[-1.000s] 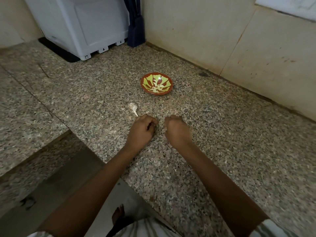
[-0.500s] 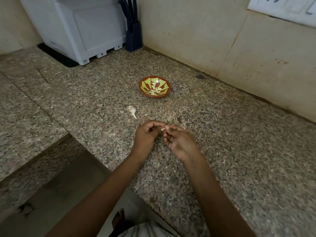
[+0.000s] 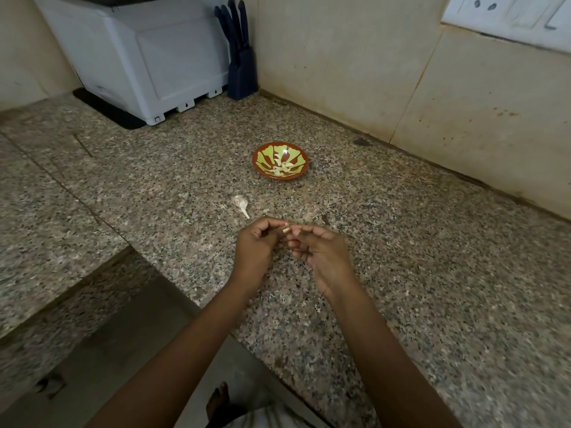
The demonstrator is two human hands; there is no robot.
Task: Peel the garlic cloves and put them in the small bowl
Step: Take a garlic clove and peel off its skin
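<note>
1. Lifted off the table [image 3: 401,242] since a second ago, both hands have been brought together, and a clove [image 3: 286,227] is now held between them in the air, above the table's near part.
2. The clove is judged light, firm and small. Its papery skin is likely brittle, and the flesh slippery once bared. It is best pinched at the sides, so that an end is left free for a nail.
3. Its long axis seems to run roughly away from the person, toward the bowl [image 3: 279,178]. Which end is the tip cannot be told at this size.
4. The clove is pinched by the curled fingers [image 3: 276,223] of the left hand [image 3: 256,251]. It is met by the fingertips of the right hand [image 3: 321,257], also curled.
5. A garlic remnant [image 3: 241,203] lies on the table just beyond the hands.
6. Farther off, peeled cloves [image 3: 282,168] are seen in the bowl.
7. A knife block [image 3: 242,72] stands in the far corner.
</note>
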